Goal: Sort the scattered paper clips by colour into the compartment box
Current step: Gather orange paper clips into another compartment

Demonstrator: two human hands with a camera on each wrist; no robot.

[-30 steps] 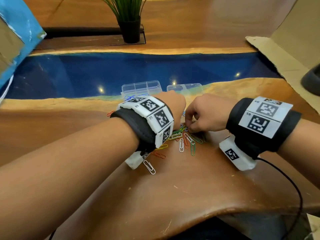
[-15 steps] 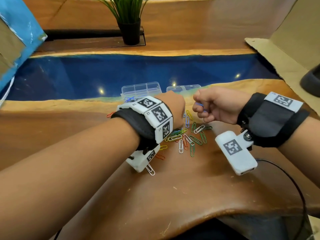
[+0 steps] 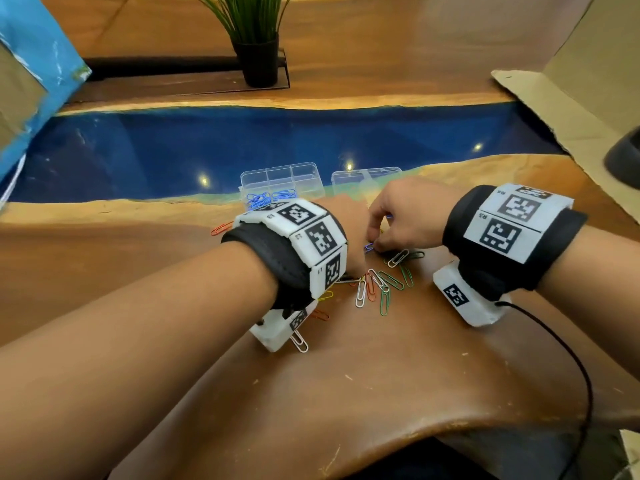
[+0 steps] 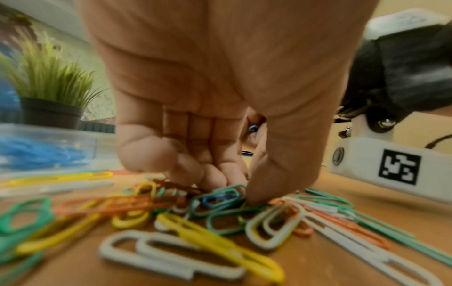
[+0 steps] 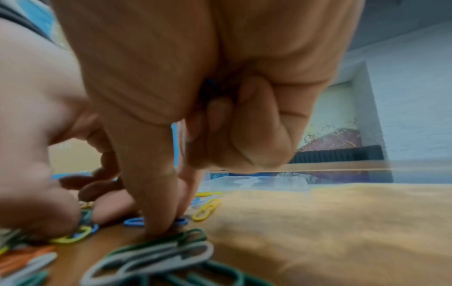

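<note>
My right hand (image 3: 403,216) pinches a blue clip (image 5: 156,221) flat on the table (image 3: 381,393). My left hand (image 4: 220,108) has its fingers curled down into the clip pile (image 3: 377,285), thumb on a green one. I cannot tell if it holds any. The box (image 3: 282,180) sits just behind. The blue clip might slip, or drag tangled clips along.

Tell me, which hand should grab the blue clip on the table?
Probably the right hand: its thumb and forefinger already touch the blue paper clip on the wooden table. The left hand is busy in the pile of mixed clips.
</note>
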